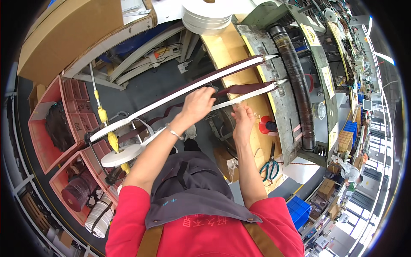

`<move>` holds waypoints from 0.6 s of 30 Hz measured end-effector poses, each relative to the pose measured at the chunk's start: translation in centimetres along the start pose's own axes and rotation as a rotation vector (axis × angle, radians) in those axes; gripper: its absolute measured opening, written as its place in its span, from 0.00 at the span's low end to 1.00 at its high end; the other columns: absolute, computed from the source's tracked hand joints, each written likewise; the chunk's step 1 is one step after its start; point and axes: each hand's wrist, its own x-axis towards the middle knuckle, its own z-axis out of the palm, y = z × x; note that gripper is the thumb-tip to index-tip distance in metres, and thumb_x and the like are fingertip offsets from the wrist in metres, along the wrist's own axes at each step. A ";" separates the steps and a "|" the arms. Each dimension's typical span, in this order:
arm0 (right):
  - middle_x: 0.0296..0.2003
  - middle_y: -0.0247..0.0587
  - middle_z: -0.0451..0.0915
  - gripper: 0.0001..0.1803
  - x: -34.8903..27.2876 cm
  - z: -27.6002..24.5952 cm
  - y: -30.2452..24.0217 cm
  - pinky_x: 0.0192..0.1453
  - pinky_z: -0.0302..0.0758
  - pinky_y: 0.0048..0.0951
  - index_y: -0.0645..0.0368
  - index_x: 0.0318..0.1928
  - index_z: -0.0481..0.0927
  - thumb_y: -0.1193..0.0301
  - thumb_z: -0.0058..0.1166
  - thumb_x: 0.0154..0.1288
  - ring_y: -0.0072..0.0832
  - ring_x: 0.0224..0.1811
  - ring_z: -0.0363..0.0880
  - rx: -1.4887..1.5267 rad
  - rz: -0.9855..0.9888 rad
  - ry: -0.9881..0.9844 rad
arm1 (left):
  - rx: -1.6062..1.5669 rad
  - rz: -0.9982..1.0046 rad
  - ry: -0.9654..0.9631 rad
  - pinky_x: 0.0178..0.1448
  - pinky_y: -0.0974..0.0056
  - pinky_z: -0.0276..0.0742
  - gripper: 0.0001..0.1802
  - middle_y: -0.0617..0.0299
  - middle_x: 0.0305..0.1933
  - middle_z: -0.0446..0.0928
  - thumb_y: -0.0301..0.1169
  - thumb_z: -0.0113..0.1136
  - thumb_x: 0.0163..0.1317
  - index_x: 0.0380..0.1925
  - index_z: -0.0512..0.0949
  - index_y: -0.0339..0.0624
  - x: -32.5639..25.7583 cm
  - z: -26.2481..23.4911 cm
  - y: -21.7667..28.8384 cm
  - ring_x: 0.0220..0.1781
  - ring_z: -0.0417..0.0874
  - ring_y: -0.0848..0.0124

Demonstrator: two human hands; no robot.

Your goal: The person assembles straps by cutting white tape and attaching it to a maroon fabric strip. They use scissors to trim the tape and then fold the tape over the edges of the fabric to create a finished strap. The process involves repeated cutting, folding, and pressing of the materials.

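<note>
A white strip (252, 94) and a maroon strip (246, 88) run side by side to the metal machine bed on the right. My left hand (199, 104) is closed with curled fingers at the maroon strip; part of the grip is hidden. Just right of it, my right hand (242, 122) pinches at the lower edge of the white strip. Farther off, a second white strip (197, 84) lies stretched beside another maroon strip (239, 65). At lower left, a flat white roll (122, 155) sits on a rod with yellow wrapping (102, 114).
A dark roller (295, 85) spans the machine. Below my right hand's side, scissors with teal handles (269, 170) lie on a wooden tray (227, 45), near a red round object (265, 124). White rolls (206, 19) are stacked at the back. Pink crates (53, 160) stand left.
</note>
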 end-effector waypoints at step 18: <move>0.25 0.45 0.76 0.12 -3.3 1.4 -2.2 0.49 0.71 0.37 0.62 0.44 0.67 0.76 0.43 0.58 0.35 0.30 0.77 0.422 0.146 -0.363 | 0.082 -0.230 -0.336 0.38 0.54 0.71 0.11 0.47 0.25 0.76 0.22 0.47 0.40 0.25 0.76 0.40 4.7 2.0 0.7 0.32 0.78 0.53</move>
